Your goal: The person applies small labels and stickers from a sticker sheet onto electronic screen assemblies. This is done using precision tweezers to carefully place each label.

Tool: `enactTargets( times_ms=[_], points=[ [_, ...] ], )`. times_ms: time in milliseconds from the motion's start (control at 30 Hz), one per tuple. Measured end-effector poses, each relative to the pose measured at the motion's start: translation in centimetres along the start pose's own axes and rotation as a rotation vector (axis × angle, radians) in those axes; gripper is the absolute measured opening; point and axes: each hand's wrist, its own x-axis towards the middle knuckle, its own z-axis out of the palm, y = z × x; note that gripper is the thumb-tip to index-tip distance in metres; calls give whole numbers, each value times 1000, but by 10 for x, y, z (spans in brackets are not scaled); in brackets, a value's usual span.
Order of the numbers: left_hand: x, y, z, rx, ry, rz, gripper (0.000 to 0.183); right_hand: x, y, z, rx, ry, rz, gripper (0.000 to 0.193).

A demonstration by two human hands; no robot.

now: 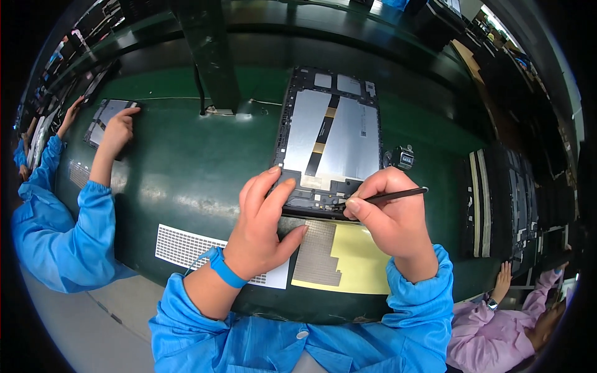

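Left hand: fingers and thumb spread apart, two fingertips resting at the tablet's 7 o'clock corner; the remaining fingers are mostly hidden.
Right hand: at the tablet's 5 o'clock, pinching a slim black tweezer-like tool between thumb and fingers; whatever the tip meets is too small to make out.
Opened tablet: just above mid-view, silver plate and dark ribbon cable showing; the right hand covers its lower corner.
Yellow sheet: at 6 o'clock from the tablet, bearing a grey grid, partly behind the right hand.
White label sheet: 7 o'clock, crossed by the left wrist.
Tally counter: just beside the tablet, 3 o'clock; digits unclear.
Tablet stack: towards 4 o'clock, its far side dim.
Blue-sleeved co-worker: 9 o'clock, hands at another tablet; head out of view.
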Motion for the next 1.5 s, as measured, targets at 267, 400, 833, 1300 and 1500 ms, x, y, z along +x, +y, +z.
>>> enactTargets(
  times_ms=[267, 400, 833, 1300, 1500],
  points=[
    [0, 0, -2, 25, -4, 17, 72, -3, 0, 2, 19, 13, 31, 13],
    [-1, 0, -3, 37, -5, 22, 72, -7, 0, 6, 18, 20, -70, 14],
    [-1, -5, -3, -40, -44, -21, 65, -18, 15, -22, 393, 517, -206, 13],
    [12, -14, -2, -418, 142, -373, 46, -18, 54, -1, -14, 356, -177, 17],
    [6, 8, -6, -646, 217, -170, 57, -22, 41, 2, 135, 473, -376, 19]
  ],
)
